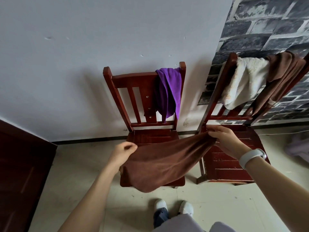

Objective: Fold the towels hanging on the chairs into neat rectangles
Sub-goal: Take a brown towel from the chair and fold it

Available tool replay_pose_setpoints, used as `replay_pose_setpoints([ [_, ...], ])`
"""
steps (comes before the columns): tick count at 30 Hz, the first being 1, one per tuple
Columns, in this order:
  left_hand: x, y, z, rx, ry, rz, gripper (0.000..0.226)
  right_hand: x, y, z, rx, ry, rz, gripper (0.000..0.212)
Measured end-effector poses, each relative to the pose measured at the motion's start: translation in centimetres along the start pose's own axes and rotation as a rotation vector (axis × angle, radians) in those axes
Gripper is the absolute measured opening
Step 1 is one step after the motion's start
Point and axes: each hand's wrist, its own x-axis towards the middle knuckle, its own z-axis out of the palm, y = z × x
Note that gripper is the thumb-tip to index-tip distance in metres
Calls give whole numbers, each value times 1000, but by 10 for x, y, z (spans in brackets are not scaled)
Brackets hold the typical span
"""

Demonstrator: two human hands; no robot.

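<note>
A brown towel (163, 163) hangs stretched between my hands above the seat of the middle wooden chair (117, 87). My left hand (122, 154) pinches its left edge and my right hand (224, 141) pinches its right corner. The towel sags toward the seat's front edge. A purple towel (168, 92) is draped over the right side of this chair's backrest. On the right chair (224, 161), a white towel (244, 82) and another brown towel (284, 72) hang over the backrest.
Both chairs stand against a white wall (66, 64), with brick-pattern wallpaper (267, 27) behind the right one. A dark wooden door or cabinet (20, 173) is at the left. My feet (173, 208) stand on the pale tiled floor. A pale cloth (299, 148) lies at the far right.
</note>
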Motion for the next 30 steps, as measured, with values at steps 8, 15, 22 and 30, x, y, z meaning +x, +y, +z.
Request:
replay_pose_setpoints([
  [8, -3, 18, -10, -612, 140, 90, 28, 0, -11, 2, -495, 288, -446, 30],
  [15, -1, -27, 3, 53, 70, 117, 42, -13, 32, -7, -793, 225, -393, 20],
  [22, -31, -72, 35, 356, 150, 83, 19, -23, 89, -15, -741, 24, -265, 25],
  [30, -9, -103, 32, 289, 257, 61, 25, 4, 99, -3, -849, -312, -57, 22],
])
